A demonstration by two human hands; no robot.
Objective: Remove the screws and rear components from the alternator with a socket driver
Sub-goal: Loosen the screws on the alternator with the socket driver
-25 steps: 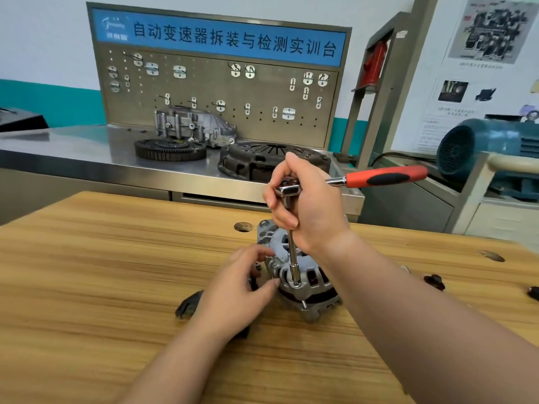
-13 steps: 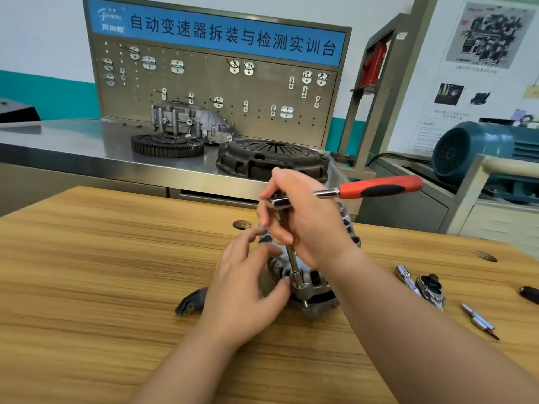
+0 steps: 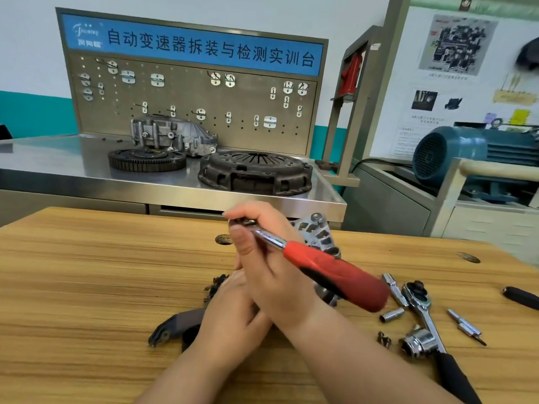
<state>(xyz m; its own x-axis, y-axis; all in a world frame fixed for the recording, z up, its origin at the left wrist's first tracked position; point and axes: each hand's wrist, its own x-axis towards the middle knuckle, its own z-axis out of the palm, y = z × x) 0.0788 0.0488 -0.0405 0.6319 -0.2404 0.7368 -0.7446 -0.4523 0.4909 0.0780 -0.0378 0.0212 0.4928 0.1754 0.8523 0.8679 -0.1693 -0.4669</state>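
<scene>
The right hand's (image 3: pixel 274 275) fingers (image 3: pixel 256 215) and thumb curl round the metal head of the socket driver (image 3: pixel 335 272), held above the alternator (image 3: pixel 318 233), its red handle slanting down to the right. The left hand (image 3: pixel 230 304) lies against the alternator's near side under the right; its fingers are hidden, so their grip cannot be told. The alternator sits on the wooden table (image 3: pixel 87 272), a black cover (image 3: pixel 175 325) to its left and a second ratchet (image 3: pixel 420 301) to its right.

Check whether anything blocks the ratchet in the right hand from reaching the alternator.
Nothing loose shows between them. The right hand grips the ratchet by its head above the alternator; only the left hand lies underneath, and both hands hide where tool and alternator meet.
</scene>
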